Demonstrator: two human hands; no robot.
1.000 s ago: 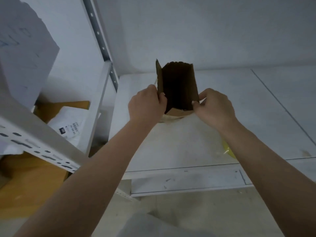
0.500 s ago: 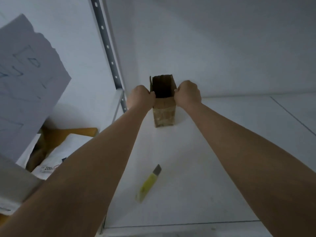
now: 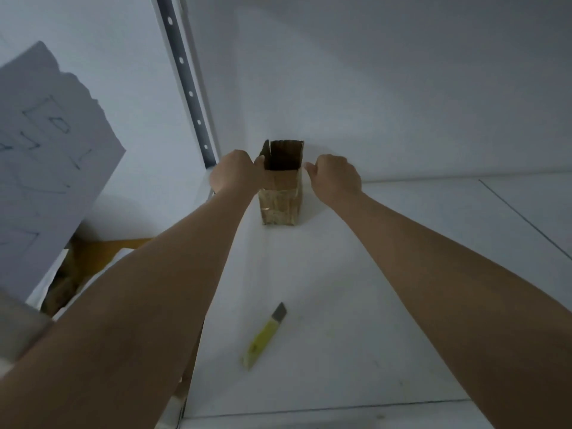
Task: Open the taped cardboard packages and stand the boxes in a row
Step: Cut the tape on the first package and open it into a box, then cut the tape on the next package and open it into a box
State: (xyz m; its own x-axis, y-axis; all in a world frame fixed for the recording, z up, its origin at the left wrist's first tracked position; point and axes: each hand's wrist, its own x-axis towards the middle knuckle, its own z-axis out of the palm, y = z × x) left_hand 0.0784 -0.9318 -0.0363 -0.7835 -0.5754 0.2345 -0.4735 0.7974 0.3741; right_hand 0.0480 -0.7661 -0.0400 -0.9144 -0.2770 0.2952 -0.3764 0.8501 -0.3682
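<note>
An opened cardboard box (image 3: pixel 281 193) stands upright at twelve o'clock on the white shelf (image 3: pixel 387 274). The left hand (image 3: pixel 236 174) grips its rim; the right hand (image 3: pixel 335 178), loosely curled and empty, sits just beside it. It seems placed; next, letting go gently.

Storeroom: slotted metal shelving (image 3: pixel 190 94)

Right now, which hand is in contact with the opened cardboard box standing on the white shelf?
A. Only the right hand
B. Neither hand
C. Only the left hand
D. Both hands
C: the left hand touches the cardboard box at its upper left edge, while the right hand sits apart from it, a gap of white shelf showing between its fingers and the box's right side.
</note>
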